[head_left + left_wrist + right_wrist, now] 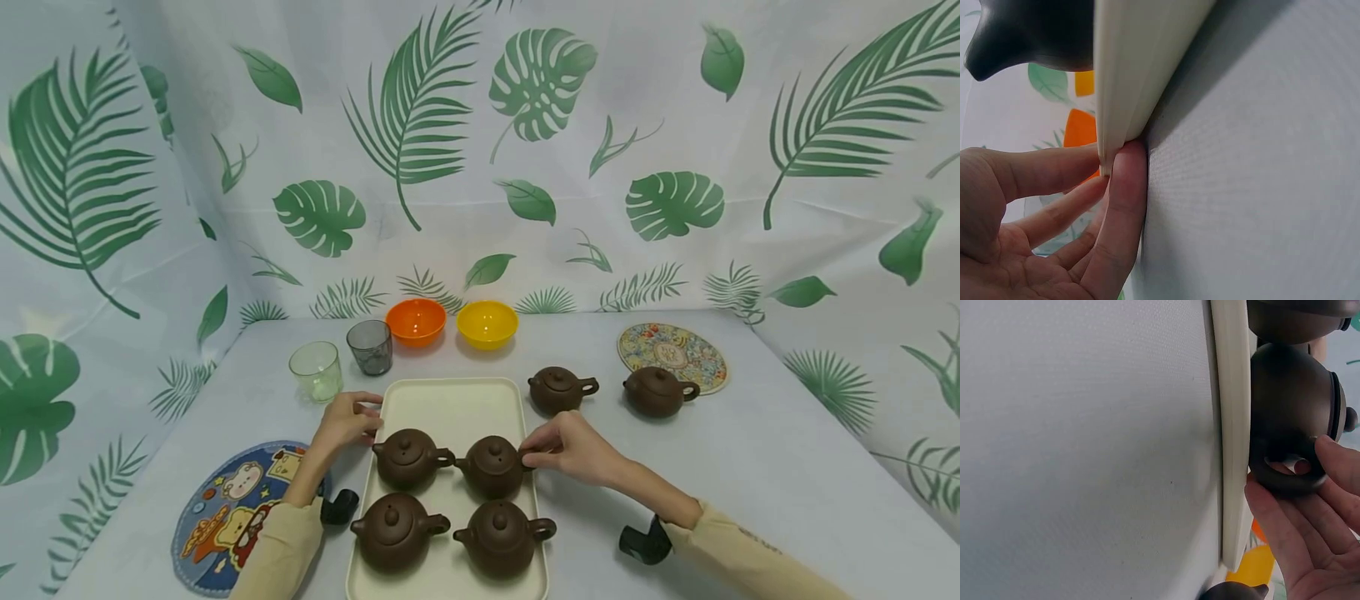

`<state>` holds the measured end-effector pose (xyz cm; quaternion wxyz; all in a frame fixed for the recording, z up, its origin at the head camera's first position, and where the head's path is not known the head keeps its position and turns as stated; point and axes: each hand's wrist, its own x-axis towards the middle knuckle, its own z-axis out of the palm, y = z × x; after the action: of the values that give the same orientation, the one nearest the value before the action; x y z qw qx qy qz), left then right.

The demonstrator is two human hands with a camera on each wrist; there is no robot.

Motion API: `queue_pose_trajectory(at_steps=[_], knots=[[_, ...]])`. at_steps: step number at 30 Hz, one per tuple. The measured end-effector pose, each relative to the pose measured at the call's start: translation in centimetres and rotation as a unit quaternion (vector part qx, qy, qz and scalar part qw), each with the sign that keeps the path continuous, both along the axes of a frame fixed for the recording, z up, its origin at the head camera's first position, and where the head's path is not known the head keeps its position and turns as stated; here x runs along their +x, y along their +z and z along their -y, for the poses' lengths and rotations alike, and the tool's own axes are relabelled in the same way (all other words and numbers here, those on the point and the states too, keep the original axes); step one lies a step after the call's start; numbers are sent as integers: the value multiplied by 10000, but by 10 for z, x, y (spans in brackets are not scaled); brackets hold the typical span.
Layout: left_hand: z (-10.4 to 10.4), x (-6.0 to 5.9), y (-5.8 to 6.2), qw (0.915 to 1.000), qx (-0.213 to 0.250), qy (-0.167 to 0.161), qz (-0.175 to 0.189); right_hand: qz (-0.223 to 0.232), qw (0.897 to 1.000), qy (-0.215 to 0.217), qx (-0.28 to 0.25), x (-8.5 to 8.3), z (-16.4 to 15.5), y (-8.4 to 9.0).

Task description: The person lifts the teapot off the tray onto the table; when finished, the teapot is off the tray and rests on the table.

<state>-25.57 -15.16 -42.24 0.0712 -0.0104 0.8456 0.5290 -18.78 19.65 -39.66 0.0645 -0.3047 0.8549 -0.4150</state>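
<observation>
Along the far edge of the grey table (787, 467) sit an orange bowl (416, 321) and a yellow bowl (487, 323), just beside each other. Left of them stand a smoky grey cup (371, 347) and a clear green cup (317, 371), close together. To the right lies a round patterned mat (672, 356) (floral, mostly yellow and blue), with one brown teapot (656, 392) at its near edge and another brown teapot (558, 389) to the left of it. A cartoon mat (225, 508) lies at the near left. A leaf-print cloth (540, 125) hangs behind.
</observation>
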Motion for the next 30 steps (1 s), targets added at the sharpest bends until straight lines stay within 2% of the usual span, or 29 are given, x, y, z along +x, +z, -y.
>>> queue_pose_trajectory(at_steps=[17, 23, 30], knots=[[1, 0, -1, 10000, 4, -39, 17, -323, 9985, -399, -191, 5, -1, -4], [1, -1, -1, 10000, -1, -25, 10, -255, 9971, -496, -527, 5, -23, 5], [1, -1, -1, 10000, -5, -20, 9, -547, 9953, -573, -564, 12, -69, 16]])
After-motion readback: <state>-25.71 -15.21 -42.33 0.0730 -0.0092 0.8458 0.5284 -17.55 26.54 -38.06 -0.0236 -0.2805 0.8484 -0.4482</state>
